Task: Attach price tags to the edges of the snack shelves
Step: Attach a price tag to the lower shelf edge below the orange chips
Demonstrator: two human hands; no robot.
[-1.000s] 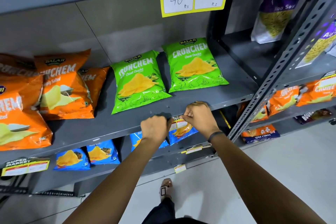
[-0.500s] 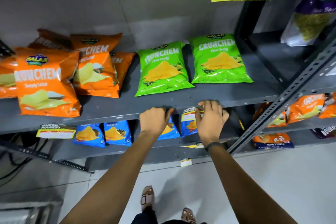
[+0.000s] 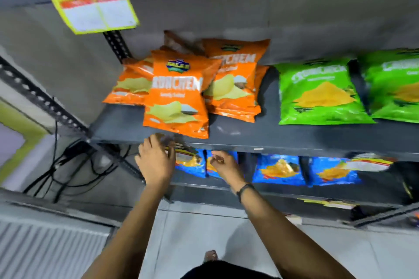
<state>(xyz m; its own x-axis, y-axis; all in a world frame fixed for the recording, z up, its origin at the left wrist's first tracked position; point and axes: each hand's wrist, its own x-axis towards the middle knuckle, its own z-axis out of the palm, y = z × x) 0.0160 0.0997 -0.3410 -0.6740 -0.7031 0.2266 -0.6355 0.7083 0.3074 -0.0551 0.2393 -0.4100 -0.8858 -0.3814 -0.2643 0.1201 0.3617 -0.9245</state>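
Observation:
My left hand (image 3: 156, 161) lies with its fingers spread against the front edge of the grey snack shelf (image 3: 283, 142), just below the orange chip packs (image 3: 179, 102). Its thumb side covers part of a yellow and white price tag (image 3: 182, 148) hanging from that edge; motion blur hides any grip. My right hand (image 3: 223, 164) hovers just below the edge, to the right, with curled fingers and nothing visible in them. Another price tag (image 3: 369, 162) hangs from the same edge far right, under the green chip packs (image 3: 322, 93).
A large yellow price card (image 3: 95, 9) hangs from the shelf above at upper left. Blue chip packs (image 3: 278, 169) fill the lower shelf, which carries a tag (image 3: 328, 203) on its edge. Black cables (image 3: 68, 165) and a perforated upright (image 3: 40, 99) stand to the left.
The view has swung left along the shelf. Both hands left the spot under the green packs and moved to the edge under the orange packs, where my left hand now touches the tag.

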